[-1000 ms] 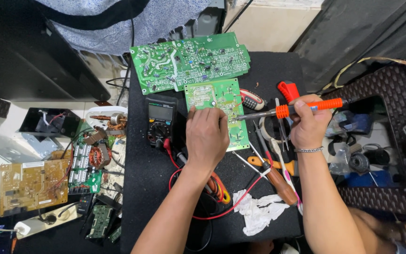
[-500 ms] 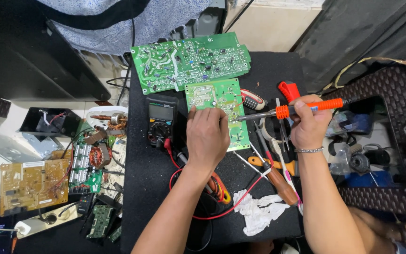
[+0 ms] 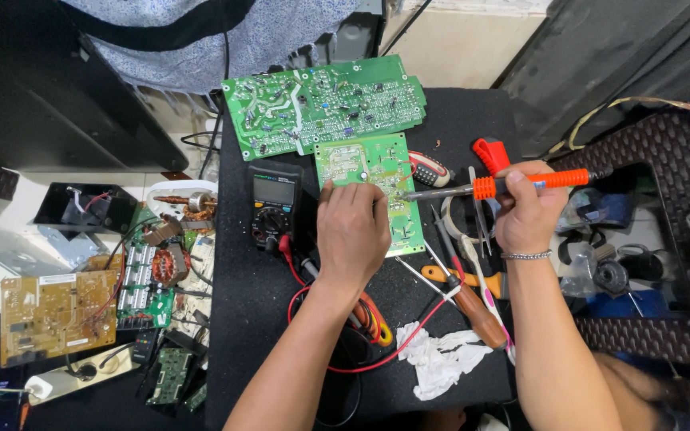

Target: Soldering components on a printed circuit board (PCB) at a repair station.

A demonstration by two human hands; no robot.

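The left hand (image 3: 353, 231) lies flat on the small green board (image 3: 373, 187), fingers spread and pressing it to the black table (image 3: 265, 319) — nothing clenched. The right hand (image 3: 525, 211) is closed around an orange-handled soldering iron (image 3: 505, 185), its tip resting on the board just beside the left fingertips. A larger green board (image 3: 325, 104) sits just above, a multimeter (image 3: 273, 203) to the left. Screwdrivers (image 3: 465, 295) and a crumpled tissue (image 3: 441, 359) lie near the right forearm — red leads (image 3: 377, 351) loop beneath.
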